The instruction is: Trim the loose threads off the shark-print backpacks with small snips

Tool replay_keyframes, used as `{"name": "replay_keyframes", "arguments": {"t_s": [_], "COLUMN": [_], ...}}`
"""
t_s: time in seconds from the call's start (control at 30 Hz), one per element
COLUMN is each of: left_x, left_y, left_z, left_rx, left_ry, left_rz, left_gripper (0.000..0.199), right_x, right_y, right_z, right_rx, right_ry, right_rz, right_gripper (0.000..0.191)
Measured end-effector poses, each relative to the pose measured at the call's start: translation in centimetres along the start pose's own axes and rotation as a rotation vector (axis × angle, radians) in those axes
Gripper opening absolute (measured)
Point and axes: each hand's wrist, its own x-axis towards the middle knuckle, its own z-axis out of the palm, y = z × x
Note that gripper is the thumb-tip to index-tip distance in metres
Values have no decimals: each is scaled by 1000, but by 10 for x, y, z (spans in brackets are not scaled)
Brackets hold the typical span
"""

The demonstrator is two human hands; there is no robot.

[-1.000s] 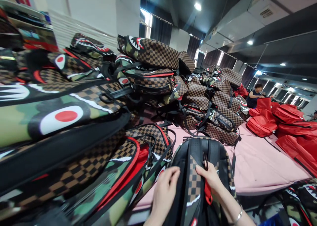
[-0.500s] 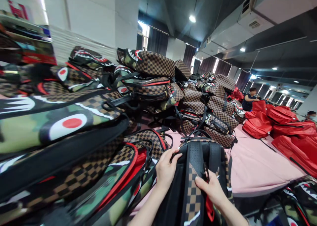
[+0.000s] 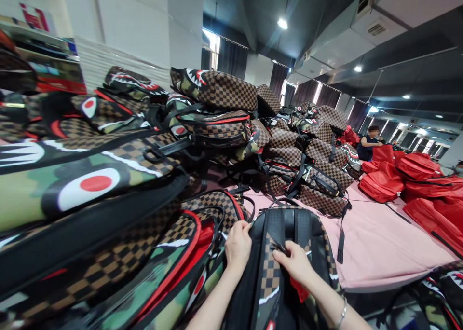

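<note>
two bare hands work at one black backpack. the right hand has its grip closed around one small, dark, pointed tool, with a red part showing below the fingers. the left hand has its grip drawn together, fingertips at the upper left edge of the backpack; whether they pinch material is too small to tell. one shiny bracelet circles the right wrist.

the backpack is at the near side of the table, its rounded top pointing away and its smooth, padded back toward the wearer. two straps run down it, beside brown checkerboard.

just left, one bag with a red lining gapes open. a large camouflage bag with a white-and-red eye crowds the left side. beyond, checkered bags are heaped, too overlapped to count. at right are at least four glossy red bags, with one person behind them. pink covering lies smooth between.
</note>
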Motion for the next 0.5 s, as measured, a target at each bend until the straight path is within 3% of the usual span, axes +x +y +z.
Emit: {"name": "replay_keyframes", "arguments": {"t_s": [0.1, 0.17, 0.23, 0.33, 0.5], "left_x": [3, 4, 4, 4, 3], "left_y": [-13, -20, -26, -33, -41], "left_z": [5, 9, 14, 21, 24], "left_rx": [-2, -23, -65, -162, -297], "left_ry": [23, 39, 53, 72, 111], "left_rz": [-116, -195, -253, -288, -294], "left_gripper": [10, 12, 14, 16, 19], "right_x": [4, 8, 15, 30, 47], "right_y": [-10, -22, -37, -57, -69], "right_z": [5, 5, 7, 11, 24], "right_rx": [-224, -322, -419, -633, -871], "right_ry": [138, 267, 303, 189, -12], "right_rz": [-16, -124, -256, -362, -381], "right_gripper": [17, 26, 24, 16, 10]}}
